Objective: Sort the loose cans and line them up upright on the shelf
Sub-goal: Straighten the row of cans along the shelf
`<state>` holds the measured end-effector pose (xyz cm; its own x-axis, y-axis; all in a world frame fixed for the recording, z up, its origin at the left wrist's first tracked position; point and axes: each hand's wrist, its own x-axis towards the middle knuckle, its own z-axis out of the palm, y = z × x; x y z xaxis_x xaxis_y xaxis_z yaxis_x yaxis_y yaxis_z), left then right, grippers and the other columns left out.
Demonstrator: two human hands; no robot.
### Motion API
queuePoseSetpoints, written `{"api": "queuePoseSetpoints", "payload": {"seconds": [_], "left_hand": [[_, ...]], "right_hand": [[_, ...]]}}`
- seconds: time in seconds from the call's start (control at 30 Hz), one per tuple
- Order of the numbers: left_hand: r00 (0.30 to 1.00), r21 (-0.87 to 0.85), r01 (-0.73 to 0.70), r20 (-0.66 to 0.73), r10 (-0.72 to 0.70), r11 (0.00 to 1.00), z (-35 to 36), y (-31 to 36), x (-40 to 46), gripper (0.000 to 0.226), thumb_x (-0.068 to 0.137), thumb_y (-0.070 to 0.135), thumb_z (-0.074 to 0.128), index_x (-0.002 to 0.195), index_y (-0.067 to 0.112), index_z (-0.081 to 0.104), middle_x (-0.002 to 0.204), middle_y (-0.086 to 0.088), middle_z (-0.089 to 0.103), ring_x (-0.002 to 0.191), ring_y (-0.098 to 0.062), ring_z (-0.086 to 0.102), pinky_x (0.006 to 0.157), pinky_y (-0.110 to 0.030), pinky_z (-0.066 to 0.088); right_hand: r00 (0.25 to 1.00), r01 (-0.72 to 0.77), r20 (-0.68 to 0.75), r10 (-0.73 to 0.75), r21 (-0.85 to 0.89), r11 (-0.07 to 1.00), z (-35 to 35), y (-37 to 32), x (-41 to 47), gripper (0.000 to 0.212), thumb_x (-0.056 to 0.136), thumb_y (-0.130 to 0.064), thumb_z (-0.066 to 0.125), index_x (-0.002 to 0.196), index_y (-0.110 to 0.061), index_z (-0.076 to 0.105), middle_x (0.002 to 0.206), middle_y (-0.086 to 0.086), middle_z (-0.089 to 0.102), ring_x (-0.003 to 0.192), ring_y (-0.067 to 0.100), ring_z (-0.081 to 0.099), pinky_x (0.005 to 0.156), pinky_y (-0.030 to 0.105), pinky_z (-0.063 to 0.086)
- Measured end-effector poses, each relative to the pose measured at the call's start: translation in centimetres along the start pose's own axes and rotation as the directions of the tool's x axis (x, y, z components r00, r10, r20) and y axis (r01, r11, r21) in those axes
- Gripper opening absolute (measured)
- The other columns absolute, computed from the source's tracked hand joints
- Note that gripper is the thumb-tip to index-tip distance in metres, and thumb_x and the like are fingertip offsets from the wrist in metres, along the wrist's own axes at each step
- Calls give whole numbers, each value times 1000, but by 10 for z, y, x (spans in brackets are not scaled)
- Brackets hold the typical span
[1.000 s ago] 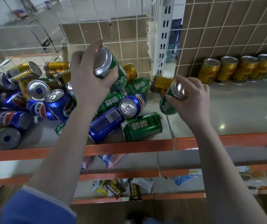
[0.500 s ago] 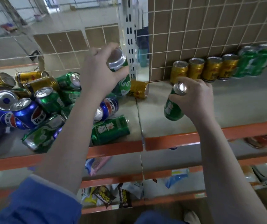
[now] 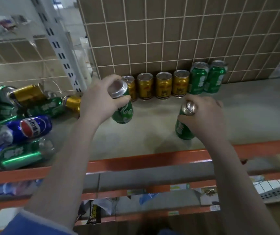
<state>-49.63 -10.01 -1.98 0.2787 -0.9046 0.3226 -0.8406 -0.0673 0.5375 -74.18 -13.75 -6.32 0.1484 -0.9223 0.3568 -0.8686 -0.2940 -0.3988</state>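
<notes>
My left hand (image 3: 98,100) grips a green can (image 3: 123,111) near its top, held roughly upright above the grey shelf (image 3: 152,133). My right hand (image 3: 205,114) holds a second green can (image 3: 184,127) from above, near the shelf's front edge. Against the back grid stand several gold cans (image 3: 163,85) in a row, and right of them two upright green cans (image 3: 207,78). A heap of loose cans lies on its side at the left: green (image 3: 22,155), a blue one (image 3: 30,128) and gold (image 3: 27,94).
An orange rail (image 3: 152,160) edges the shelf front. A white slotted post (image 3: 63,53) divides the left bay from the right. Lower shelves hold packets (image 3: 95,212). Bare shelf surface lies right of the two standing green cans.
Both hands have carried their green cans rightward, away from the heap and over the right bay. The view has swung right, so the standing row now sits mid-frame.
</notes>
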Motion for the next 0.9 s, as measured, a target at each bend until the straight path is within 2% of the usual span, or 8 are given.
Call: {"api": "queuePoseSetpoints", "payload": {"seconds": [0.13,0.23,0.3,0.47,0.53,0.63,0.77,0.9], "left_hand": [[996,46,-33,79,30,998,20,21,14,51,71,44,73,118,39,54,116,-3,56,105,-24,54,84,-43,50],[992,58,-34,126,26,998,37,36,22,55,72,40,75,122,38,53,113,-1,50,103,-23,51,81,-36,45],[989,63,-40,142,31,997,51,47,27,57,70,39,76,122,37,54,114,-1,52,104,-23,52,81,-36,46],[978,129,-65,205,38,990,90,86,40,57,69,45,75,121,40,53,119,3,57,104,-20,54,74,-35,49],[978,166,-54,205,20,985,108,108,46,58,71,45,75,124,39,51,114,4,56,100,-18,52,71,-33,48],[980,191,-15,200,-24,981,141,148,50,61,72,44,74,128,38,49,104,11,49,90,-11,45,68,-30,46],[974,180,83,195,-119,980,181,201,56,65,70,47,75,129,39,48,111,8,55,92,-12,48,71,-31,48],[962,179,133,212,-171,975,212,238,58,65,71,47,75,129,38,49,118,6,58,97,-13,53,67,-26,42]], "right_hand": [[996,-88,-9,88,26,996,0,25,6,45,66,-28,73,109,-24,61,102,8,63,99,31,50,80,31,28],[991,-133,-11,133,30,991,-6,44,11,49,66,-30,74,113,-27,61,105,9,61,100,32,50,84,33,35],[986,-169,-4,169,32,985,-13,58,19,50,66,-31,74,114,-27,62,106,10,60,101,33,50,84,34,38],[982,-189,18,188,14,982,-25,109,47,49,69,-33,72,116,-29,61,108,9,60,102,32,50,78,33,39],[981,-194,36,193,23,981,-32,138,63,51,69,-34,71,118,-32,60,108,7,59,104,32,50,76,32,38],[988,-138,74,133,68,988,-47,186,86,52,69,-30,73,119,-30,60,108,7,59,104,32,50,78,34,41],[994,-5,110,-6,103,995,-72,244,120,50,68,-24,76,116,-25,63,100,3,56,97,25,51,84,30,34],[984,71,156,-88,107,992,-79,286,145,57,68,-27,77,122,-27,59,113,6,58,102,27,48,80,25,26]]}}
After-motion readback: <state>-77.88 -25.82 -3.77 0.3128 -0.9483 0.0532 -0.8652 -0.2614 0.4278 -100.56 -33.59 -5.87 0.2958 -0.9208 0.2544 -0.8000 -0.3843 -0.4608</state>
